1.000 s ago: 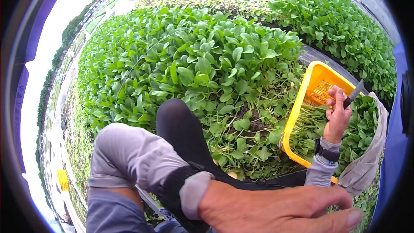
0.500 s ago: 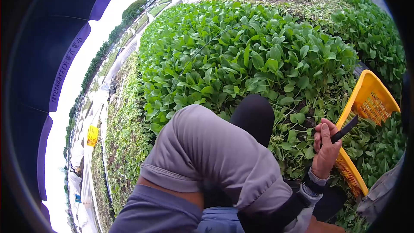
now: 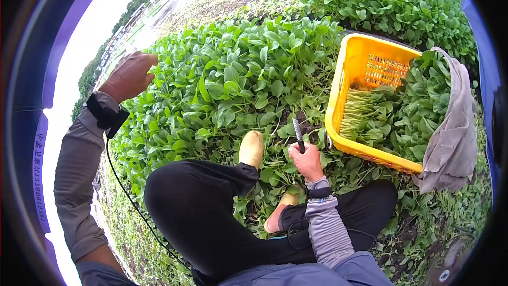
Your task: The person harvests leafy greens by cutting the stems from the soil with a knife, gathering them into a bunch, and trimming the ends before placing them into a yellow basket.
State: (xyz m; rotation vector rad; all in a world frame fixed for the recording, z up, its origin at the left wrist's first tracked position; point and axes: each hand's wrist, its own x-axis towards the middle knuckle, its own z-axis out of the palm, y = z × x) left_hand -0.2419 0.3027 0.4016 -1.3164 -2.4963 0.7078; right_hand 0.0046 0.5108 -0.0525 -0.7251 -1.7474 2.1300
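My right hand [image 3: 307,162] is closed around the black handle of a small knife [image 3: 298,131], its blade pointing up and away from me. It is beside the near left corner of a yellow plastic basket [image 3: 332,111], above low leaves. My left hand [image 3: 128,77] is raised at the left, fingers curled, with nothing visible in it. Behind and below it spreads a dense bed of leafy greens [image 3: 233,74]. Inside the basket lie cut greens [image 3: 370,114], their pale stems toward the left and leaves toward the right.
A grey cloth [image 3: 450,132] hangs over the basket's right side. My feet in yellowish shoes [image 3: 251,149] rest among the plants. A cable [image 3: 132,201] runs from my left wrist. Dark umbrella cloth [image 3: 39,169] borders the left, with more greens [image 3: 402,5] growing beyond the basket.
My left arm has swung from across the view out to the left, bringing the hand into sight. The knife now points upward instead of right. The view has turned, showing more of the basket.
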